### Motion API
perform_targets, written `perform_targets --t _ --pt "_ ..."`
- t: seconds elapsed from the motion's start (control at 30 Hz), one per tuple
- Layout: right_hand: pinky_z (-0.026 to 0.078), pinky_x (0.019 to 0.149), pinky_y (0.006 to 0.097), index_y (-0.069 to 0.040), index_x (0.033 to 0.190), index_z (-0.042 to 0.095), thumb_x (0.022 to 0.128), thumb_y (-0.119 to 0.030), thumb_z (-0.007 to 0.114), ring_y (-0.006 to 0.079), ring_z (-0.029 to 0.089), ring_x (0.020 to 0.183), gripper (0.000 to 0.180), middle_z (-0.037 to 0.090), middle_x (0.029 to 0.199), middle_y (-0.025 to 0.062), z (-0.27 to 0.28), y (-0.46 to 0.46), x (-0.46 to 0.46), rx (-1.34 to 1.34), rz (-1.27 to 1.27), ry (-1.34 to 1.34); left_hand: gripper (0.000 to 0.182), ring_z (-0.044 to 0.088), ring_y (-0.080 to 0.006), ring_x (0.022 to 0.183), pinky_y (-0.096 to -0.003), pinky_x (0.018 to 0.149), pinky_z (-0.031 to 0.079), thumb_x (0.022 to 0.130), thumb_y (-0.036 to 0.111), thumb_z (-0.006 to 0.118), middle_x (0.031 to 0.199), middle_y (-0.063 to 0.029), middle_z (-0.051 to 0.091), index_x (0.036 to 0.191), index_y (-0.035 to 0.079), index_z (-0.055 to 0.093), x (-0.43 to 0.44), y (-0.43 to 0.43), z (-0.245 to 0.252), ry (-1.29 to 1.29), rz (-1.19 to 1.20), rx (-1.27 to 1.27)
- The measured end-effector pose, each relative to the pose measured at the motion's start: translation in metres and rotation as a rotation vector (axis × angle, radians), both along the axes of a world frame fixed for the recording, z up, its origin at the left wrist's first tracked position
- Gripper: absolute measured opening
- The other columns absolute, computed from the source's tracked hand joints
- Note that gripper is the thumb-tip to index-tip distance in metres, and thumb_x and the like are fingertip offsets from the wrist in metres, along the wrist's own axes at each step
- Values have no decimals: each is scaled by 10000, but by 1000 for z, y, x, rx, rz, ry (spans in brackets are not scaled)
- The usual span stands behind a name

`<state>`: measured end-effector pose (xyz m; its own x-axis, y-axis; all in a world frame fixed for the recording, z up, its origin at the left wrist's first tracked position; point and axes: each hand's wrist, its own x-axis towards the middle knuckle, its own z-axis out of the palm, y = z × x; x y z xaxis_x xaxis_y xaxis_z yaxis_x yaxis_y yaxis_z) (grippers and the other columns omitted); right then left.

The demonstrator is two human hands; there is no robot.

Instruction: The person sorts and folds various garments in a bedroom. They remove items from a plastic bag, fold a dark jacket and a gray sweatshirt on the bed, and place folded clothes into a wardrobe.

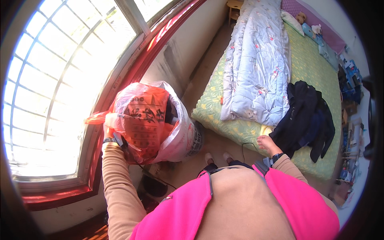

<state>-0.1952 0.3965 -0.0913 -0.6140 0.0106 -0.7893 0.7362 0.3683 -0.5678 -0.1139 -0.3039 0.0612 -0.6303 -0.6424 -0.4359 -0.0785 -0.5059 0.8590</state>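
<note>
My left hand (108,129) is at the left side of a red translucent plastic bag (144,120) with dark printing, partly covered by its folds, so its grip is hard to make out. Beside and partly under the red bag is a large white plastic bag (183,132) with dark contents at its mouth. My right hand (266,143) is at the near edge of the bed, fingers slightly curled, close to a small yellow cloth (266,130) and the sleeve of a black garment (303,114). Nothing shows clearly in that hand.
A folded light-blue quilt (258,66) lies on the bed's green patterned cover (312,63). Pillows and soft toys are at its far end. A barred window with a red sill (57,195) stands at the left. A thin cable (243,150) hangs near the bed; shelves (351,156) line the right wall.
</note>
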Motion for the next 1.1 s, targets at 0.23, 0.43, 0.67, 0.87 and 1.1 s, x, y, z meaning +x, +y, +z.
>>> perform_targets --t 0.23,0.43,0.67,0.87,1.1 --pt "457 633 277 -57 1010 568 807 -147 549 124 522 793 223 558 882 20 4 -37 -14 -21 231 154 374 554 -211 777 -356 722 466 866 316 538 897 -90 579 1059 -4 535 -22 -53 4 -202 -286 -460" --pt "459 603 291 -27 922 602 755 -109 590 147 559 691 187 604 815 56 -11 -28 -5 67 251 263 533 420 -292 1090 -380 904 365 849 273 562 1285 -210 324 1243 -35 378 22 60 100 -323 325 -1242" --pt "481 668 329 -40 873 628 722 -144 597 221 608 746 185 636 819 106 -43 -32 2 198 542 353 759 51 -456 1312 -507 1043 166 735 563 590 1472 -127 83 1365 241 317 -9 142 90 -554 -365 -1701" --pt "474 723 381 -69 870 631 696 -138 571 300 605 813 197 638 840 145 -54 -33 7 298 593 461 598 336 -293 1252 -331 1029 263 842 403 535 1309 -185 416 1277 11 415 -38 82 25 -448 -619 -1085" --pt "485 724 377 -59 835 661 724 -202 536 308 622 801 220 646 838 167 -74 37 61 483 579 278 704 266 -271 1298 -338 1036 244 880 449 452 1409 -191 256 1373 1 225 -30 6 -122 -366 -673 -575"
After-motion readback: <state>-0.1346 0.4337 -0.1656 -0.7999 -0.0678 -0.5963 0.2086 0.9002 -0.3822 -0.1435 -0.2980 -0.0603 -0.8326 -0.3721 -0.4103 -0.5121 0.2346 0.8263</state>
